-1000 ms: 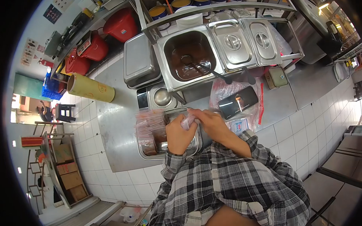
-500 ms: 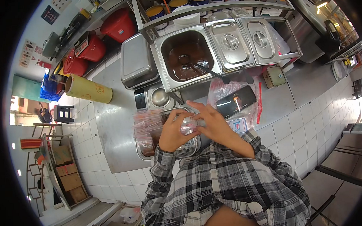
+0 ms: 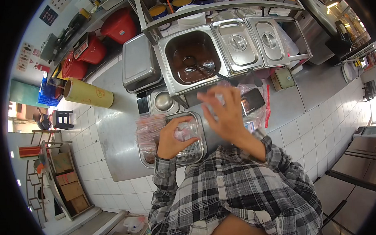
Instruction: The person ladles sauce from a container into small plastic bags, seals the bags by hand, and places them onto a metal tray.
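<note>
My left hand point(image 3: 169, 139) curls its thumb and fingers around a small clear plastic bag point(image 3: 185, 131), above a metal tray point(image 3: 203, 146). Small bags of brown sauce point(image 3: 146, 139) are stacked in the tray's left part. My right hand point(image 3: 226, 114) is raised to the right of the tray, fingers apart and slightly blurred, with nothing visible in them. Beyond it stands a deep metal pan point(image 3: 168, 70) of brown sauce, a ladle point(image 3: 213, 75) resting in it. A phone point(image 3: 252, 102) lies on a clear plastic bag beside my right hand, partly covered by it.
Lidded metal pans point(image 3: 238, 43) adjoin the sauce pan. A scale point(image 3: 162, 101) sits behind the tray, near a covered metal box point(image 3: 140, 63). A yellow roll point(image 3: 87, 93) lies at the table's left edge. A metal shelf frame point(image 3: 217, 8) spans the back.
My right hand has let go of the small bag and moved up and right, its fingers spreading. My left hand keeps the bag and has shifted slightly left and down.
</note>
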A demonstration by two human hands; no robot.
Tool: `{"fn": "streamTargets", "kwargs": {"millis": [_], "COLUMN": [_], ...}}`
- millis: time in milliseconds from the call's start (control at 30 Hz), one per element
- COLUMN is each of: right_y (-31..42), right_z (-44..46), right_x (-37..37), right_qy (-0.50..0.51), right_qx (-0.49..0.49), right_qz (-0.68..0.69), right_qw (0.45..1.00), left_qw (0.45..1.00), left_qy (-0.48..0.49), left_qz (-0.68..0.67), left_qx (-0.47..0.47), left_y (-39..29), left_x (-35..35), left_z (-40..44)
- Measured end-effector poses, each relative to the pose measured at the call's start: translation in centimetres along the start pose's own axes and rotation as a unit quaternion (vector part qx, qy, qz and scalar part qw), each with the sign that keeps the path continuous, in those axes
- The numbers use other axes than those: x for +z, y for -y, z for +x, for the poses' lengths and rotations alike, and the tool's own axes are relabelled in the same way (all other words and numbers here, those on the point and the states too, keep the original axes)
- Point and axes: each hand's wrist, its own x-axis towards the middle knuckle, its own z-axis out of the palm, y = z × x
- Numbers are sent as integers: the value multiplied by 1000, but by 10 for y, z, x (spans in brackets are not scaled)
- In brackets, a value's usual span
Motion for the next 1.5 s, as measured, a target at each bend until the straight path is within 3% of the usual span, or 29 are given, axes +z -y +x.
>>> {"fn": "streamTargets", "kwargs": {"millis": [100, 400, 633, 833, 933, 1167, 1267, 1400, 1500], "right_y": [-17, -63, -80, -90, -83, -85, -80, -78, -69], "right_z": [28, 65, 98, 110, 107, 91, 80, 63, 62], "right_x": [2, -5, -25, -19, -12, -1, -5, -3, -13], "right_qy": [38, 209, 234, 203, 183, 240, 213, 121, 120], "right_qx": [11, 19, 45, -86, -106, 17, 89, 113, 176], "right_qz": [-93, -17, 20, -106, -100, 80, 168, 200, 220], "right_qw": [995, 978, 971, 970, 972, 967, 958, 966, 952], "left_qw": [1000, 998, 997, 995, 992, 986, 983, 979, 962], "left_qy": [-13, -37, -52, -58, -64, -99, -142, -184, -218], "left_qz": [-12, -46, -47, -66, -93, -108, -102, -80, -161], "left_qx": [-14, -27, -26, -38, -54, -80, -51, -37, -48], "left_y": [4, 12, 9, 10, 7, 4, 7, 4, 12], "left_x": [-2, -1, -1, 2, 4, -2, -5, -16, -16], "left_z": [-6, -15, -20, -22, -22, -26, -24, -20, -12]}}
